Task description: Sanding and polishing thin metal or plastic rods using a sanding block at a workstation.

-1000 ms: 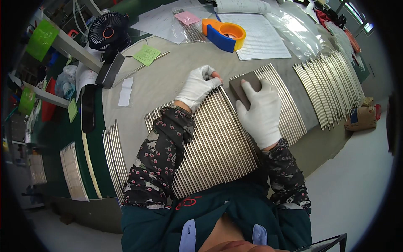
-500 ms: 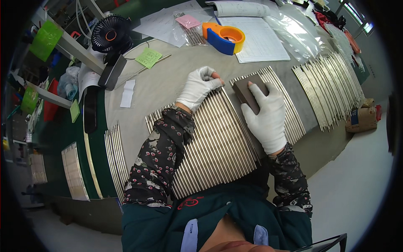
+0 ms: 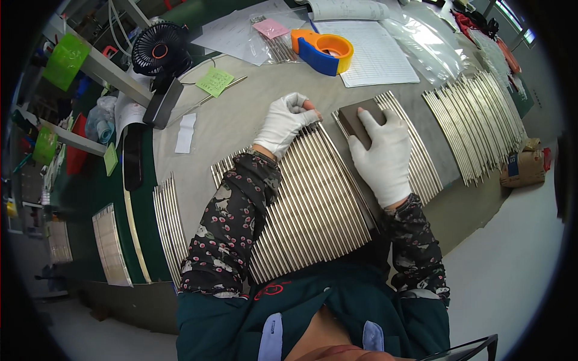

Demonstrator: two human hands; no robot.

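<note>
The grey tabletop (image 3: 235, 108) spreads under everything, and across its near side lies the broadest thing in work, the central row of metal rods (image 3: 319, 198), side by side and slanting, lower ends reaching toward the worker's dark green shirt (image 3: 337, 301). Because those ends lie so close to the body, a lean or bump from the torso could push rods out of line or roll some off the near edge. Next in size is the far-right row of rods (image 3: 472, 129), well apart, its ends uneven. Between the two sits the right-middle row of rods (image 3: 415, 156), and a dark block (image 3: 352, 123) rests on its upper end. The patterned left sleeve (image 3: 226, 228) crosses the central row's left side; whether it touches is unclear, but a dragging cuff could skew the rods beneath. The right hand (image 3: 382, 159), gloved in white, grasps the block, thumb at its near side and fingers over its top; an uneven sideways push could make the rods under it roll. The left hand (image 3: 282, 126), also gloved, is curled at the central row's upper ends; I cannot tell whether it pinches a rod. Smallest are its bare fingertips (image 3: 310, 106), which could smudge the metal or get nicked on a rod end.
</note>
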